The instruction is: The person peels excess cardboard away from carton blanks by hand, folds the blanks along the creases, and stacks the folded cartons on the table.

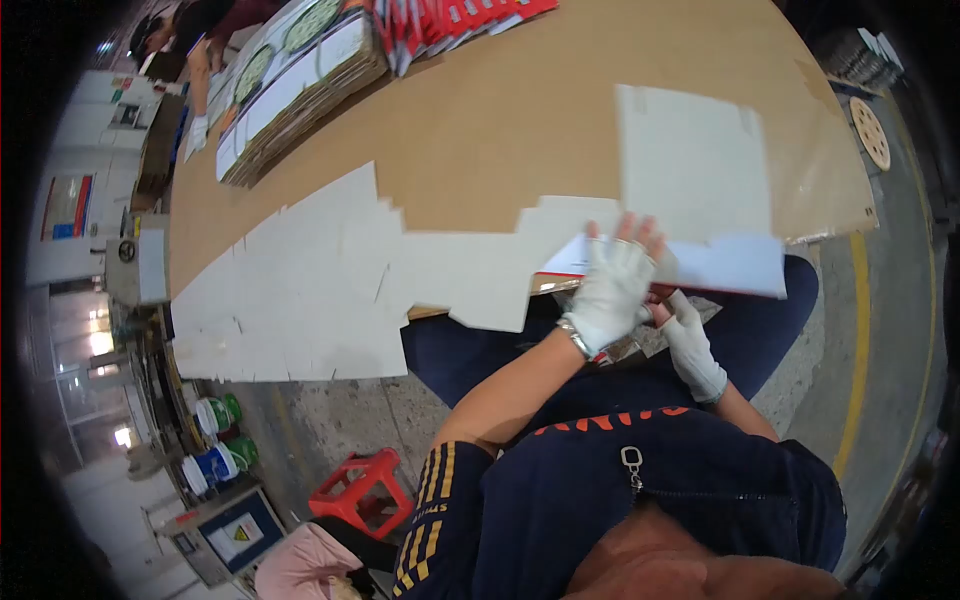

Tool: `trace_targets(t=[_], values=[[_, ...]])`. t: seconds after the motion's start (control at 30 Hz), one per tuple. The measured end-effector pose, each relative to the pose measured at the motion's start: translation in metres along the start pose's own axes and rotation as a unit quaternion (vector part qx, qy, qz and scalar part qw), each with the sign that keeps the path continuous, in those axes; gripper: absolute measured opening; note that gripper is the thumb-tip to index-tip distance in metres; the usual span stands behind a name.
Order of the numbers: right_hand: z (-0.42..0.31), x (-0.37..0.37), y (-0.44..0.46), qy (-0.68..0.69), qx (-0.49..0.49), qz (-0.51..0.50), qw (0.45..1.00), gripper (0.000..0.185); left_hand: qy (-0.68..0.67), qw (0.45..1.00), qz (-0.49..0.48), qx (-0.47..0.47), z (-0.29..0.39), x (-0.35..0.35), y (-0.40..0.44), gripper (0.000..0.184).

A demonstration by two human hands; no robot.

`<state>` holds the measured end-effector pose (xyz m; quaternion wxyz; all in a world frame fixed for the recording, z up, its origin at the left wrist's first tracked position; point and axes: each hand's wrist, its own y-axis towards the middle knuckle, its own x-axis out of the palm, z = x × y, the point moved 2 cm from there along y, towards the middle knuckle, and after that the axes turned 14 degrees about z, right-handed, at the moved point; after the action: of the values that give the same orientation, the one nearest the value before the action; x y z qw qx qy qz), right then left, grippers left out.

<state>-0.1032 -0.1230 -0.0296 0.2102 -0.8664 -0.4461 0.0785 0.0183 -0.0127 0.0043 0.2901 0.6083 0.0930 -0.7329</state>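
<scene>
Here, in the head view, the left hand [612,290] lies with fingers a bit apart on the white card [728,262], near right. The right hand [690,350] bends beside it, grip hidden. Grey cardboard [300,290] fills near left; a big stack [300,110] and red packets [455,28] sit far left.

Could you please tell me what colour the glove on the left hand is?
White; the left glove shows best in the head view.

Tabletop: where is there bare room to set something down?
Widest bare patch of the tabletop: between the red packets, printed stack and grey panel. A smaller patch lies right of that panel. Crowded: near edge, with grey cutouts, left hand and right hand.
</scene>
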Motion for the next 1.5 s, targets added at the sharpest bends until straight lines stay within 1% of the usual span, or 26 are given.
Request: trace_targets(t=[0.03, 0.07, 0.1, 0.13, 0.23, 0.3, 0.33, 0.43, 0.47, 0.5, 0.53, 0.63, 0.7, 0.77, 0.8, 0.9, 1.0, 1.1, 1.2, 1.23, 1.27, 1.3, 1.37, 1.4, 1.43, 1.5], values=[[0.004, 0.004, 0.007, -0.026, -0.016, 0.015, 0.999, 0.034, 0.048, 0.995, 0.065, 0.061, 0.004, 0.023, -0.006, 0.083], [0.005, -0.003, 0.01, -0.032, 0.087, 0.058, 0.994, 0.032, 0.025, 0.995, 0.078, 0.052, 0.012, 0.027, -0.006, 0.08], [0.008, -0.003, 0.015, -0.005, 0.048, 0.072, 0.996, 0.029, 0.004, 0.995, 0.093, 0.042, 0.013, 0.019, -0.006, 0.077], [0.007, -0.006, 0.02, -0.027, -0.026, 0.111, 0.993, 0.026, -0.02, 0.998, 0.053, 0.031, 0.01, 0.011, -0.011, 0.081], [-0.003, -0.039, 0.052, -0.074, -0.209, 0.198, 0.955, 0.02, -0.04, 0.996, 0.057, -0.057, -0.008, -0.014, -0.031, 0.089], [-0.051, -0.029, 0.053, -0.188, -0.38, 0.267, 0.865, 0.021, -0.032, 0.996, 0.075, -0.048, -0.012, -0.012, -0.037, 0.096], [-0.044, -0.037, 0.066, -0.185, -0.371, 0.246, 0.876, 0.021, -0.052, 0.994, 0.075, -0.052, -0.012, -0.016, -0.035, 0.095], [-0.049, -0.019, 0.086, -0.253, -0.527, 0.188, 0.789, 0.029, -0.073, 0.993, 0.077, -0.054, -0.015, -0.011, -0.029, 0.098], [-0.052, -0.008, 0.087, -0.281, -0.538, 0.168, 0.776, 0.047, -0.078, 0.993, 0.075, -0.053, -0.015, -0.012, -0.032, 0.1], [-0.062, -0.003, 0.09, -0.316, -0.54, 0.101, 0.773, 0.062, -0.084, 0.992, 0.075, -0.051, -0.014, -0.014, -0.032, 0.101], [-0.071, 0.003, 0.09, -0.328, -0.562, 0.066, 0.756, 0.066, -0.071, 0.993, 0.089, -0.037, -0.017, -0.016, -0.042, 0.102], [-0.088, 0.011, 0.095, -0.388, -0.599, -0.004, 0.7, 0.07, 0.042, 0.993, 0.019, -0.109, -0.036, -0.046, -0.084, 0.096], [-0.087, 0.008, 0.104, -0.433, -0.608, -0.029, 0.664, 0.069, 0.061, 0.978, -0.016, -0.197, -0.067, -0.06, -0.112, 0.084], [-0.094, 0.003, 0.103, -0.486, -0.608, -0.051, 0.626, 0.067, 0.066, 0.978, 0.106, -0.165, -0.091, -0.064, -0.149, 0.066], [-0.095, 0.0, 0.104, -0.49, -0.59, -0.059, 0.639, 0.063, 0.076, 0.974, 0.17, -0.127, -0.099, -0.07, -0.153, 0.052], [-0.092, -0.002, 0.106, -0.495, -0.59, -0.054, 0.636, 0.062, -0.009, 0.975, 0.208, -0.072, -0.116, -0.076, -0.152, 0.034], [-0.09, -0.008, 0.111, -0.46, -0.574, -0.06, 0.675, 0.064, -0.142, 0.948, 0.25, -0.135, -0.135, -0.072, -0.143, 0.021], [-0.084, -0.015, 0.117, -0.396, -0.537, -0.05, 0.743, 0.066, -0.265, 0.898, 0.26, -0.237, -0.144, -0.071, -0.128, 0.012], [-0.074, -0.03, 0.121, -0.347, -0.483, -0.01, 0.804, 0.075, -0.11, 0.909, 0.26, -0.306, -0.136, -0.072, -0.112, 0.013], [-0.072, -0.031, 0.122, -0.364, -0.492, -0.026, 0.79, 0.074, -0.053, 0.908, 0.258, -0.327, -0.131, -0.07, -0.108, 0.013], [-0.077, -0.027, 0.118, -0.38, -0.5, -0.043, 0.777, 0.072, -0.035, 0.907, 0.242, -0.342, -0.127, -0.063, -0.105, 0.025], [-0.082, -0.022, 0.114, -0.397, -0.508, -0.06, 0.762, 0.07, 0.024, 0.919, 0.243, -0.311, -0.125, -0.057, -0.102, 0.032], [-0.091, -0.006, 0.1, -0.51, -0.552, -0.097, 0.653, 0.071, 0.142, 0.929, 0.239, -0.245, -0.123, -0.044, -0.099, 0.048], [-0.096, 0.004, 0.09, -0.562, -0.567, -0.114, 0.591, 0.071, 0.087, 0.946, 0.18, -0.255, -0.124, -0.038, -0.098, 0.071], [-0.1, 0.019, 0.08, -0.561, -0.552, -0.155, 0.598, 0.068, 0.081, 0.95, 0.174, -0.248, -0.119, -0.038, -0.096, 0.077], [-0.103, 0.055, 0.063, -0.564, -0.55, -0.222, 0.575, 0.065, 0.074, 0.956, 0.165, -0.232, -0.112, -0.044, -0.092, 0.09]])
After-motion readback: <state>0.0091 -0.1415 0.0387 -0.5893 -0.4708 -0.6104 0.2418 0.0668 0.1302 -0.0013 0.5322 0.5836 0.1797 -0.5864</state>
